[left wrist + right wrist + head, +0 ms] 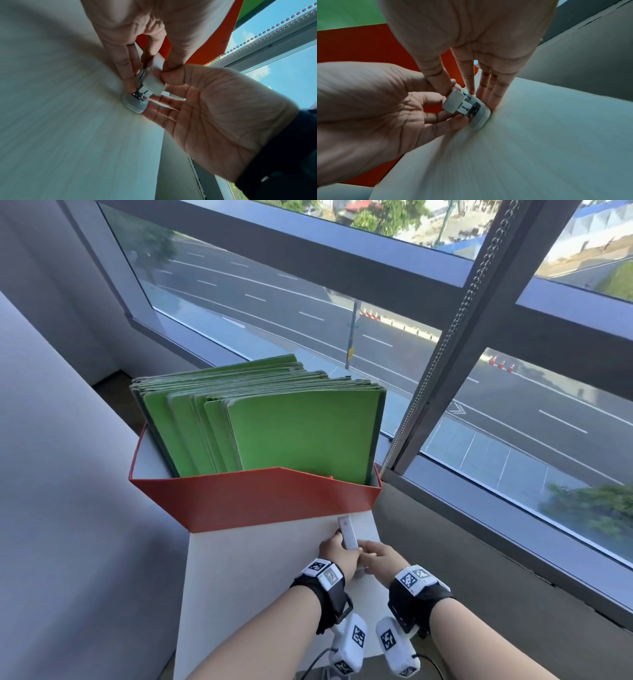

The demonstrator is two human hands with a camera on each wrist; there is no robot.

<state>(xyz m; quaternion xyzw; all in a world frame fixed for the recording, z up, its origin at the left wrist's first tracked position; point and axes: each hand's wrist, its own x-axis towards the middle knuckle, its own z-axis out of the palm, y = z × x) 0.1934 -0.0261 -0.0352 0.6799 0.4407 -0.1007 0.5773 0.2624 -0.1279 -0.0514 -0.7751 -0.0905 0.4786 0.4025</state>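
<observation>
A narrow white worktop (257, 577) stands in a corner, with a pale wall (51, 440) at 9 o'clock and a big dark-framed window (342, 313) running from 12 round to 3 o'clock. A bead chain (445, 337) hangs down the window frame. At 12 o'clock from the hands, a red box (257, 501) sits at the worktop's far end, packed with upright green folders (301, 433) that lean to 11 o'clock.

From the head view the small white device (349, 534) is only a slim pale bar, pointing to 12 o'clock between the two hands, near the worktop's 3 o'clock edge. The wrist views show more: a rounded base flat on the worktop, a bright metal hinge and a white block (152, 82) raised above it.

The left hand (337, 553) reaches in from 7 o'clock, its curled fingers (453, 121) pinching the device at the base and block. The right hand (380, 556) comes from 5 o'clock, thumb (169, 73) bent onto the block, fingers (489, 86) straight, tips down beside the base.
</observation>
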